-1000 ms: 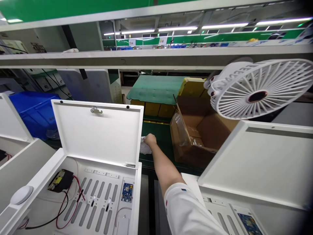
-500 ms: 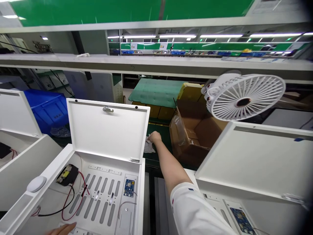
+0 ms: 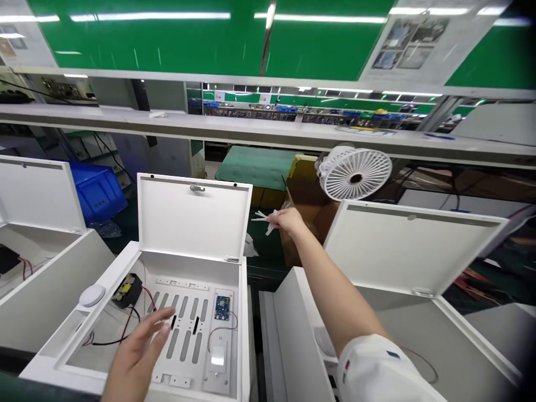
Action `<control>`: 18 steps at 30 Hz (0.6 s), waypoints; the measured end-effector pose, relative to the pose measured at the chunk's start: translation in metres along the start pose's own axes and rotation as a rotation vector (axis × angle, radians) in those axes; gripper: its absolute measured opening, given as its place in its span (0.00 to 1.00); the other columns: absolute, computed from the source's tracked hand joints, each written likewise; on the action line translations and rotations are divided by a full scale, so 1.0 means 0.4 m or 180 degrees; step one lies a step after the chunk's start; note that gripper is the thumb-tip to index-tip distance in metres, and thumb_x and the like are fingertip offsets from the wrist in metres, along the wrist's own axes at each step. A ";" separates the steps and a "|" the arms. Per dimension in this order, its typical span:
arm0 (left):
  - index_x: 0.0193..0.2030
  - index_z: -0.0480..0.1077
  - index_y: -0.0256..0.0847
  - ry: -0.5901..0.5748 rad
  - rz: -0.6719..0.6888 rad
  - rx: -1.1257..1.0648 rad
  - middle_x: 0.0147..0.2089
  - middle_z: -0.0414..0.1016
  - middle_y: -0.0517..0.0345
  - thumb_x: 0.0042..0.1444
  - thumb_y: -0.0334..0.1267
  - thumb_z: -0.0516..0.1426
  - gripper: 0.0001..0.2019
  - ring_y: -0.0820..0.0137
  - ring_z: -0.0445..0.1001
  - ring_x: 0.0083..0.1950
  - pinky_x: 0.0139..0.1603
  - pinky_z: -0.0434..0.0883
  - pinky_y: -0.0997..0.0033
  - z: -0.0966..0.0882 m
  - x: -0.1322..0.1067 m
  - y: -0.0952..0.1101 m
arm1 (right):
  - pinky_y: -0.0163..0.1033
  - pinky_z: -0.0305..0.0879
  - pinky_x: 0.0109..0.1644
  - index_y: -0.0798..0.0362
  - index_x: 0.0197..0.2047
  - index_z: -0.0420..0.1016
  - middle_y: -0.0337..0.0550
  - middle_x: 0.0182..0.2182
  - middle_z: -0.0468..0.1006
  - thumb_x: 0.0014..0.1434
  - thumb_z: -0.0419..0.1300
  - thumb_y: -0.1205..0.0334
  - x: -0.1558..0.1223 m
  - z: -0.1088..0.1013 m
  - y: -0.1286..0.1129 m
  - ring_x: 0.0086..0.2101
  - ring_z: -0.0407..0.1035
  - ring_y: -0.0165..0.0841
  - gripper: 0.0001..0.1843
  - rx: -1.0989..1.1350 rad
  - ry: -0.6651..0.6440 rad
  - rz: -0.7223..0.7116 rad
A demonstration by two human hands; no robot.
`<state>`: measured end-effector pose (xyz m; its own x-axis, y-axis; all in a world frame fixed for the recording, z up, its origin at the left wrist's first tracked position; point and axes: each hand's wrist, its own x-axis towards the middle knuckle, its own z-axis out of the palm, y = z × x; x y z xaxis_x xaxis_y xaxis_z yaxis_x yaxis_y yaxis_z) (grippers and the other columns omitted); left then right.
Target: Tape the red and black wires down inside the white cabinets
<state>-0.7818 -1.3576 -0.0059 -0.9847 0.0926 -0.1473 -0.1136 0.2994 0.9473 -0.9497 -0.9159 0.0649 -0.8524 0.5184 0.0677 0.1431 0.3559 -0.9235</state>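
Note:
My right hand (image 3: pixel 288 219), fingers pinched together, grips several thin white strips (image 3: pixel 263 216) that fan out to the left. It is held up beyond the open box, above a crumpled clear plastic bag (image 3: pixel 250 245). My left hand (image 3: pixel 138 352) hovers with fingers apart over the slotted floor of the open white metal box (image 3: pixel 245 312). Inside that box are a black and yellow power unit (image 3: pixel 129 290) with red and black wires, and a blue circuit board (image 3: pixel 222 307) on the right. Its lid (image 3: pixel 192 223) stands upright with a lock near the top.
Another open white box (image 3: pixel 288 324) stands to the right and one (image 3: pixel 54 279) to the left. Behind are a white fan (image 3: pixel 355 176), a cardboard carton (image 3: pixel 301 195), a blue bin (image 3: pixel 98 192) and a long shelf (image 3: pixel 251 125).
My right hand has lifted from the plastic bag and come up with white strips in it. My left hand has risen further into view over the box. The camera view has shifted.

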 end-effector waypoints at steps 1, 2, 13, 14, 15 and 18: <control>0.54 0.69 0.48 -0.0246 0.0038 -0.0253 0.61 0.69 0.56 0.55 0.57 0.57 0.24 0.59 0.61 0.66 0.69 0.56 0.54 0.022 0.002 0.028 | 0.37 0.72 0.30 0.62 0.29 0.81 0.49 0.25 0.79 0.37 0.74 0.66 -0.047 -0.023 -0.028 0.25 0.72 0.34 0.13 0.0178 0.0009 -0.0075; 0.54 0.69 0.47 -0.0507 0.0110 -0.0510 0.60 0.69 0.54 0.55 0.55 0.57 0.23 0.60 0.63 0.65 0.68 0.57 0.55 0.045 0.004 0.054 | 0.36 0.73 0.30 0.61 0.29 0.82 0.49 0.26 0.79 0.36 0.75 0.65 -0.098 -0.043 -0.056 0.26 0.73 0.34 0.15 0.0339 -0.0006 -0.0143; 0.56 0.66 0.38 -0.2224 -0.0315 -0.3939 0.60 0.67 0.40 0.47 0.47 0.67 0.32 0.54 0.67 0.61 0.59 0.67 0.57 0.154 -0.007 0.177 | 0.39 0.73 0.33 0.56 0.30 0.83 0.49 0.33 0.81 0.44 0.73 0.53 -0.636 0.171 -0.177 0.30 0.75 0.37 0.15 0.1423 -0.0734 -0.0574; 0.53 0.68 0.36 -0.1973 -0.0388 -0.4241 0.58 0.69 0.40 0.46 0.46 0.68 0.29 0.56 0.70 0.58 0.57 0.69 0.60 0.145 -0.001 0.178 | 0.40 0.73 0.34 0.56 0.30 0.83 0.49 0.33 0.82 0.45 0.72 0.54 -0.667 0.219 -0.167 0.31 0.76 0.38 0.14 0.1415 -0.0711 -0.0589; 0.49 0.70 0.35 -0.1695 -0.0453 -0.4433 0.55 0.71 0.41 0.46 0.45 0.68 0.26 0.58 0.72 0.56 0.55 0.70 0.62 0.132 0.007 0.176 | 0.41 0.74 0.35 0.55 0.31 0.83 0.48 0.33 0.82 0.46 0.71 0.55 -0.694 0.266 -0.157 0.32 0.76 0.38 0.12 0.1402 -0.0650 -0.0661; 0.44 0.70 0.37 -0.0979 -0.0655 -0.4628 0.49 0.74 0.48 0.52 0.39 0.65 0.14 0.64 0.75 0.50 0.51 0.73 0.66 0.085 0.041 0.154 | 0.43 0.74 0.44 0.52 0.34 0.83 0.46 0.34 0.82 0.48 0.70 0.59 -0.754 0.393 -0.125 0.37 0.77 0.39 0.08 0.1325 -0.0429 -0.1046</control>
<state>-0.8005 -1.3054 0.0403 -0.8913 0.4131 -0.1870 -0.4530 -0.8306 0.3238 -0.7789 -1.2123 0.0311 -0.8795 0.3178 0.3542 -0.3295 0.1303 -0.9351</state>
